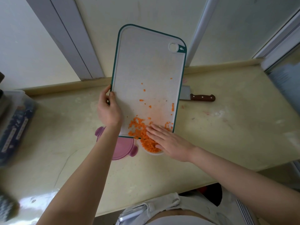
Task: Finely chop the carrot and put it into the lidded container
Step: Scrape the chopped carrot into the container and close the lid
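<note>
A white cutting board (146,65) with a teal rim is tilted up, its near end over a small white container (154,153). My left hand (109,109) grips the board's left edge. My right hand (168,142) lies flat with straight fingers on the board's near end, touching the pile of finely chopped carrot (138,127). Orange carrot bits (148,143) fill the container below the board's edge. A few stray bits cling higher up on the board. The pink lid (121,148) lies on the counter just left of the container, partly under my left forearm.
A cleaver with a brown handle (202,97) lies on the beige counter (227,127) behind the board's right side. A clear bin with a dark box (14,120) stands at the left. A wall and window frames rise behind. The counter's front edge is near my body.
</note>
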`<state>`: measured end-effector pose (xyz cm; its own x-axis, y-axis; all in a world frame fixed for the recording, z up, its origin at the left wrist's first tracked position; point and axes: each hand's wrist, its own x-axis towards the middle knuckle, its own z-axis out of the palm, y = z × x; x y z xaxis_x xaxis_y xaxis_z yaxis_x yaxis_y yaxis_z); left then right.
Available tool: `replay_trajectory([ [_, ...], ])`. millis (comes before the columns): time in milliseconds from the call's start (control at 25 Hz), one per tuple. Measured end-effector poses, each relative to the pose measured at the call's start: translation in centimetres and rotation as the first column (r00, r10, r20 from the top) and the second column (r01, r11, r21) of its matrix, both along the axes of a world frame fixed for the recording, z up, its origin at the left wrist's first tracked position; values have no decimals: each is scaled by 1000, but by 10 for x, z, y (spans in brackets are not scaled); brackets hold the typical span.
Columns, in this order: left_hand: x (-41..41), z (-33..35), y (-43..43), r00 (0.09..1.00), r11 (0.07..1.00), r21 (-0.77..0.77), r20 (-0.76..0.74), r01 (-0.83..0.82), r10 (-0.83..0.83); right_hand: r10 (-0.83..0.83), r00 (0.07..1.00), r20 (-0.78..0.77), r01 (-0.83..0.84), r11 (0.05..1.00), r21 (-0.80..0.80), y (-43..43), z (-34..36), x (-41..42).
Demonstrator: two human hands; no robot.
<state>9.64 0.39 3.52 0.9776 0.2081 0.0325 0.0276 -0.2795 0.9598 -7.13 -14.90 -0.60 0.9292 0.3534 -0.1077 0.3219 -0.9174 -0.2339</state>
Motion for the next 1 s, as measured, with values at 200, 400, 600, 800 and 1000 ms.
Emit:
replay_trajectory([
  [200, -1, 1, -1, 1000, 1000, 4, 1, -11, 11, -280, 957, 69, 281, 960, 0, -32, 31, 32],
  [400, -2, 1, 0, 1000, 1000, 2, -4, -21, 21, -273, 959, -74, 272, 962, -20, -5, 12, -4],
  [600, -3, 3, -1, 1000, 1000, -6, 10, -10, 10, -117, 991, 65, 111, 990, 87, 3, 5, 1],
  [800, -6, 6, -3, 1000, 1000, -27, 19, -5, 5, -123, 983, 135, 120, 992, 37, -1, 33, 65],
  [1000, -4, 5, -3, 999, 997, -71, 39, 6, -3, 25, 992, 127, -14, 996, -88, 0, -4, 15],
])
